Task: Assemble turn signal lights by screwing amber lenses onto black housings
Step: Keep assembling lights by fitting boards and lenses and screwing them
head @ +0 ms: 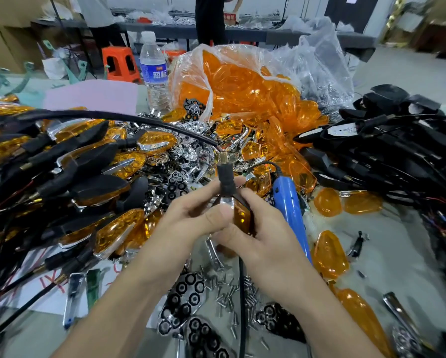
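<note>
Both hands hold one turn signal light point(238, 211) upright at the centre of the view. Its black stem point(226, 180) points up, with a brass thread and a black cable arching left from it. The amber lens shows between the fingers, with a chrome edge above it. My left hand point(190, 215) grips it from the left, thumb pressed on the lens face. My right hand point(260, 228) wraps around its right side and back. A blue electric screwdriver point(291, 208) lies on the table just right of my right hand.
Finished lights point(87, 177) are piled at left. A plastic bag of amber lenses point(242, 86) stands behind, a water bottle point(153, 71) beside it. Black housings with wires point(384, 151) are heaped at right. Loose screws point(229, 293) and chrome reflectors point(183, 301) lie near my forearms.
</note>
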A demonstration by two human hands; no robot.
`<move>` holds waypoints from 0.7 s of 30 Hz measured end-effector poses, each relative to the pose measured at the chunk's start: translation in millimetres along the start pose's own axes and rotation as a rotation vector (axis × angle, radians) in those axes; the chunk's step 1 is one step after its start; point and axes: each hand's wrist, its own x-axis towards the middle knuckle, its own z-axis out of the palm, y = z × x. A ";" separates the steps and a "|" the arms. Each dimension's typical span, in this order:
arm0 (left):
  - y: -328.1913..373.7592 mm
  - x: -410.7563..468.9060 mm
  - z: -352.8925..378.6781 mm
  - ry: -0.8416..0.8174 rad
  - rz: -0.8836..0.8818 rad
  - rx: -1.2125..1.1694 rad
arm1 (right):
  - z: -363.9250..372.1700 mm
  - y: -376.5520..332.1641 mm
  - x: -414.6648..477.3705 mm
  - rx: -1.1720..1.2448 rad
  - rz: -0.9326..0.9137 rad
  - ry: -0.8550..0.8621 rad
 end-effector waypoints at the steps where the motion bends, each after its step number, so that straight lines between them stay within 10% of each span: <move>1: 0.9 -0.9 1.5 -0.015 -0.024 -0.016 | 1.4 -0.4 0.4 0.050 0.006 -0.023; 21: 4.2 -1.4 4.0 0.112 -0.087 -0.160 | -5.6 -1.6 3.3 0.425 0.121 -0.056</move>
